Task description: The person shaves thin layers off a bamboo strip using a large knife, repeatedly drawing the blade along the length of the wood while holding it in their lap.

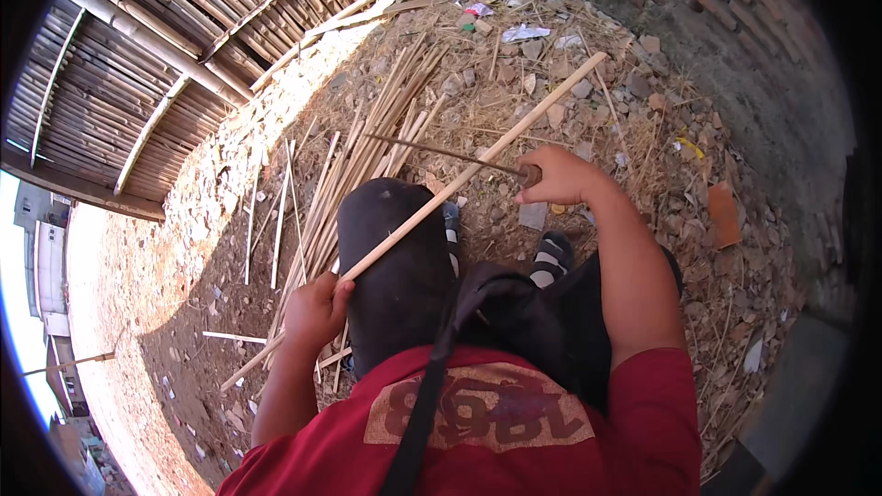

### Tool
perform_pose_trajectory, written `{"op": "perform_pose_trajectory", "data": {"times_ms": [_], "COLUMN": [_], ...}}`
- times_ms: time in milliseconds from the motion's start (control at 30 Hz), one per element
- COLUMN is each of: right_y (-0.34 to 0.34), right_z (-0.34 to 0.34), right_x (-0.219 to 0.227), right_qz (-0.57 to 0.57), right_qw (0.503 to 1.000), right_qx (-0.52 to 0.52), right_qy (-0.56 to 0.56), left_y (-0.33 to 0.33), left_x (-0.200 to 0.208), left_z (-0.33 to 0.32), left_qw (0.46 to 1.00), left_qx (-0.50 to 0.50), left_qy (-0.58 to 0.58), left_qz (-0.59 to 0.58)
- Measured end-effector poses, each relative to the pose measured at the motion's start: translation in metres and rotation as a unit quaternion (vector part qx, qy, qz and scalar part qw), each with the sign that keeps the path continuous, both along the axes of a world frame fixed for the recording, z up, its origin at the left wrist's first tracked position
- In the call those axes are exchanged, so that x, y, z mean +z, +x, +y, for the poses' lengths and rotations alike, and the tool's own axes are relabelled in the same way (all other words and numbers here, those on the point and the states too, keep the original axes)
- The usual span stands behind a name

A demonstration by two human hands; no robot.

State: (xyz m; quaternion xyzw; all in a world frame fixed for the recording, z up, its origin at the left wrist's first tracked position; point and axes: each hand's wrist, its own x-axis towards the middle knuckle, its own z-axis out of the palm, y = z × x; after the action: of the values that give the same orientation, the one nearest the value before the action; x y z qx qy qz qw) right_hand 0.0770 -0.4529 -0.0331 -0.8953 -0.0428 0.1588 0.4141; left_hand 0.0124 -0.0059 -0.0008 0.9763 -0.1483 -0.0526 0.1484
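While wood strip (430, 206) is gripped by fingers of L hand (315, 314), frame ctr.-L, knife (423, 147) is clasped by those of R hand (558, 175), ctr.-R.

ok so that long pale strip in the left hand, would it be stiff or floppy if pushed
Probably fairly stiff: the long pale strip looks nearly straight from the left hand to its far end. It is likely light for its size, being so slim. Its far end might flex a little, since it reaches well beyond the dark-trousered knee.

Dirt ground (175, 349) has piled pale strips (393, 92) (approx. parallel), stones (637, 84) & misc. litter (525, 33) on it
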Motion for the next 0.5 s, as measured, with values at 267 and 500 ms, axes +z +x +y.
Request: {"op": "perform_pose_trajectory", "data": {"times_ms": [267, 500], "right_y": [-0.003, -0.003], "right_z": [-0.023, -0.053], "right_x": [0.011, 0.002], "right_qz": [-0.005, 0.084], "right_qw": [0.992, 0.991], "right_qx": [-0.129, -0.102], "right_qy": [0.005, 0.025], "left_y": [-0.001, -0.003], "left_x": [-0.006, -0.015], "left_z": [-0.001, -0.001], "left_qw": [1.000, 0.998], "left_qx": [-0.006, -0.001], "left_qy": [0.001, 0.017], "left_qz": [-0.021, -0.053]}}
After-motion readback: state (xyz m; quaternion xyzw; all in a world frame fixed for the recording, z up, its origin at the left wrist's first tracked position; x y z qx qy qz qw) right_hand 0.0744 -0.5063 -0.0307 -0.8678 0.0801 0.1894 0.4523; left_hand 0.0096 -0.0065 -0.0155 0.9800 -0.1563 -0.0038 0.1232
